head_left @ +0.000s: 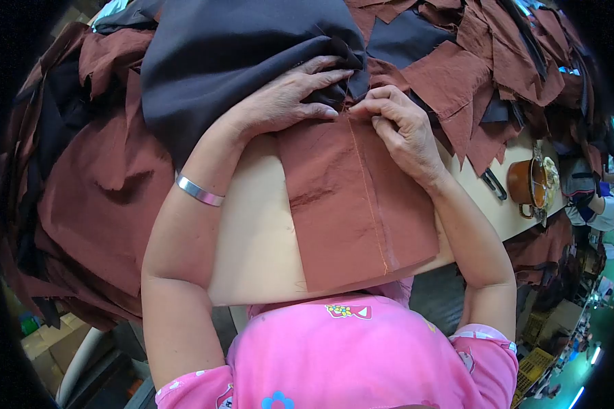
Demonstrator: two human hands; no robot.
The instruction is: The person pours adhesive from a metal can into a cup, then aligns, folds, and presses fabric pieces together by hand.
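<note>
Now, the left hand [286, 97] rests, grip spread, on dark cloth [239, 51]; rightward, a seamed brown panel [344, 204] lies on the pale surface [252, 211], its far end pinched by the right hand [406, 133], a brown pot [522, 180] beyond.

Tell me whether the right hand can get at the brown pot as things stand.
Likely yes, once the right hand leaves the brown cloth: the brown pot looks uncovered, with bare table beside it.
</note>
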